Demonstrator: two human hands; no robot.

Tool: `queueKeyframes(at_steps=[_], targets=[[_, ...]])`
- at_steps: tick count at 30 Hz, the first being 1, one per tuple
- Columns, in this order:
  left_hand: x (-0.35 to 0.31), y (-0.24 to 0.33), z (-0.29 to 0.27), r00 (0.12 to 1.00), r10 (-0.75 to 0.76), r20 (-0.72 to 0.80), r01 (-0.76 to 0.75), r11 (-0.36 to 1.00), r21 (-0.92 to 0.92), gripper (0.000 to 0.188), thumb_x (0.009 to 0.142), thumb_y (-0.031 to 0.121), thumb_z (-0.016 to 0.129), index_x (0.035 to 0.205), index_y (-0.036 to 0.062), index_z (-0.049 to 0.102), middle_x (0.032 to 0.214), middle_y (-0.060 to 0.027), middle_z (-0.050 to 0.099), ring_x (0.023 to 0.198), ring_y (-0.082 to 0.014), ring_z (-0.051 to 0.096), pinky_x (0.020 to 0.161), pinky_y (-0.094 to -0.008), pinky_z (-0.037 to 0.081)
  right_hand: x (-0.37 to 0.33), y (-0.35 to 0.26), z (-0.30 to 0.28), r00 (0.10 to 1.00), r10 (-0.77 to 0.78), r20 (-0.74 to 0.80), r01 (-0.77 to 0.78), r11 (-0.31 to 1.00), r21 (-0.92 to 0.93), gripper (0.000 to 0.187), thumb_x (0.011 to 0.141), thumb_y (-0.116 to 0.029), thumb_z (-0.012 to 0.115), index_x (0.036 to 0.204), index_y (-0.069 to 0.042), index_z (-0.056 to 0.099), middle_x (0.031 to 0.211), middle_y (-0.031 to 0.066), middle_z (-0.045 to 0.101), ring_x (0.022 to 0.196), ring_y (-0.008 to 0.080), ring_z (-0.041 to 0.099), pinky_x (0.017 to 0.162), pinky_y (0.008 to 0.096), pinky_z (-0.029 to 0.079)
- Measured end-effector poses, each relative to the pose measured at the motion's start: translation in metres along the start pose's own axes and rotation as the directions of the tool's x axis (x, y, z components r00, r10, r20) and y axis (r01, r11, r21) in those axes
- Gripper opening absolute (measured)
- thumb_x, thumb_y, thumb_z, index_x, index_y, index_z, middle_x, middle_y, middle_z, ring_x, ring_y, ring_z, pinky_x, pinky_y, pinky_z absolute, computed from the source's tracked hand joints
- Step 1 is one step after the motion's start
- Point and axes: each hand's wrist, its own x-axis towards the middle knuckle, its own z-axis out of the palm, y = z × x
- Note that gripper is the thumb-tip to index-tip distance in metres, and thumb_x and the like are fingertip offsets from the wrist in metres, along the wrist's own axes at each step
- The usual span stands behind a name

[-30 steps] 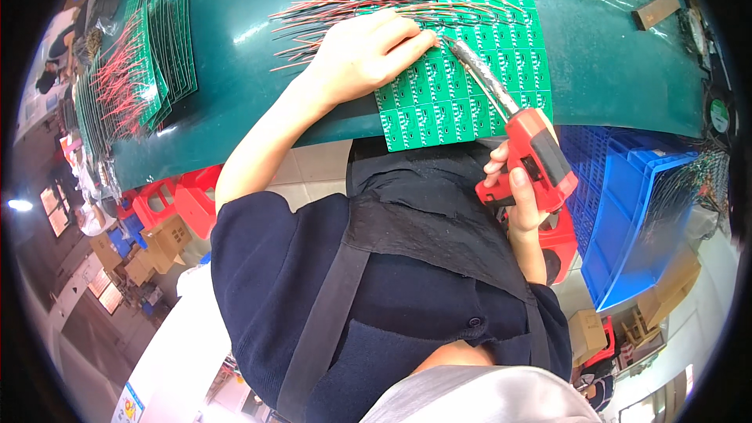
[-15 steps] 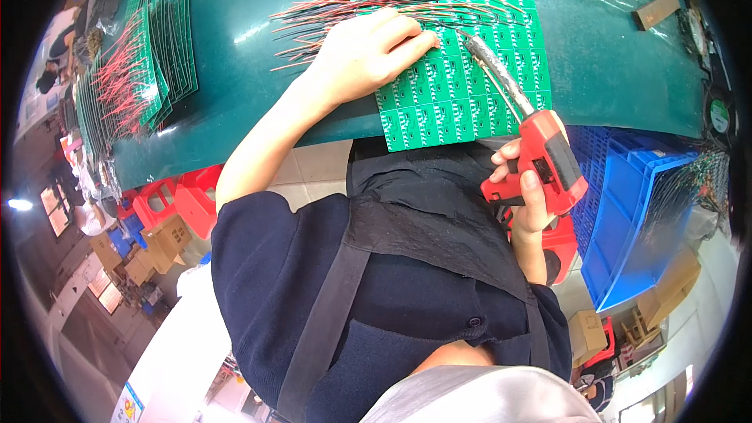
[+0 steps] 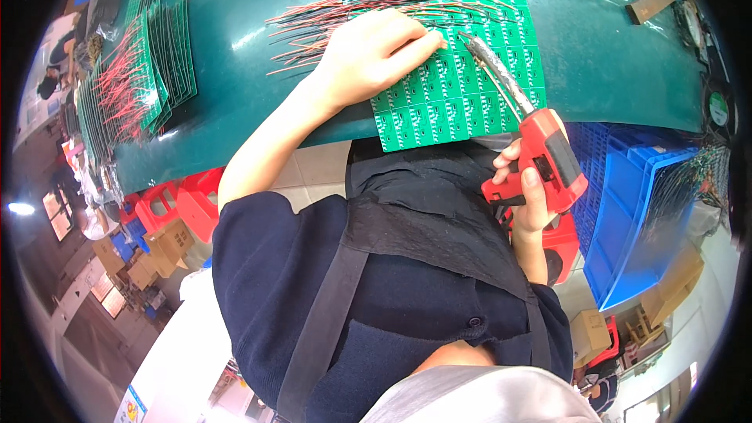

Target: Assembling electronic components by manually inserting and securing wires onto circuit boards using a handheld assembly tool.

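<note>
A green panel of many small circuit boards (image 3: pixel 462 113) lies at the near edge of the table, its front edge reaching past it. Rows of red and black wires (image 3: pixel 376 1) cover its far part and stick out to the left. My left hand (image 3: pixel 376 55) rests over the wires and panel, thumb and forefinger closed together at the board's surface; whatever they pinch is too small to make out. In my right hand (image 3: pixel 533 188) is a red soldering gun (image 3: pixel 552 153), gripped by its handle. Its tip points at the panel, just right of my left fingertips.
More green panels with red wires (image 3: pixel 145 70) stand stacked at the table's left. A small brown block (image 3: pixel 652 5) lies at the far right. Blue plastic crates (image 3: pixel 627 219) stand right of me below the table edge, red stools (image 3: pixel 196 202) to the left.
My left fingertips have moved slightly right along the panel, while the panel has shifted a little left. The soldering gun stays almost in place.
</note>
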Motion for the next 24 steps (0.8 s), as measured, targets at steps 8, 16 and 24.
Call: queueKeyframes(at_steps=[8, 16, 24], targets=[[0.0060, -0.0031, 0.0074, 0.999, 0.015, 0.036, -0.017, 0.999, 0.052, 0.030, 0.071, 0.009, 0.067, 0.101, 0.0072, 0.065, 0.081, -0.0027, 0.062, 0.068, -0.0182, 0.061, 0.055, -0.0280, 0.049, -0.0005, -0.0025, 0.0050, 0.999, 0.023, -0.027, -0.023, 1.000, 0.008, 0.044, 0.084, -0.022, 0.059, 0.114, 0.008, 0.049, 0.088, 0.0143, 0.059, 0.067, 0.0166, 0.059, 0.054, 0.0263, 0.051], [0.0067, -0.0045, 0.0080, 1.000, -0.003, 0.017, 0.002, 0.999, 0.039, 0.028, 0.071, 0.010, 0.067, 0.098, 0.0070, 0.065, 0.080, -0.0029, 0.061, 0.068, -0.0183, 0.061, 0.055, -0.0283, 0.050, 0.0019, -0.0016, 0.0034, 1.000, 0.003, -0.009, -0.003, 1.000, -0.018, 0.043, 0.084, -0.021, 0.058, 0.114, 0.008, 0.048, 0.088, 0.0136, 0.060, 0.066, 0.0149, 0.059, 0.053, 0.0257, 0.051], [0.0042, -0.0071, 0.0100, 0.999, 0.018, 0.029, -0.019, 0.998, 0.064, 0.029, 0.069, 0.011, 0.065, 0.098, 0.0079, 0.065, 0.082, -0.0022, 0.061, 0.068, -0.0175, 0.060, 0.056, -0.0279, 0.050, 0.0019, -0.0001, 0.0083, 1.000, -0.011, -0.028, 0.011, 1.000, 0.001, 0.041, 0.084, -0.021, 0.056, 0.112, 0.008, 0.049, 0.089, 0.0158, 0.060, 0.068, 0.0178, 0.060, 0.057, 0.0274, 0.051]])
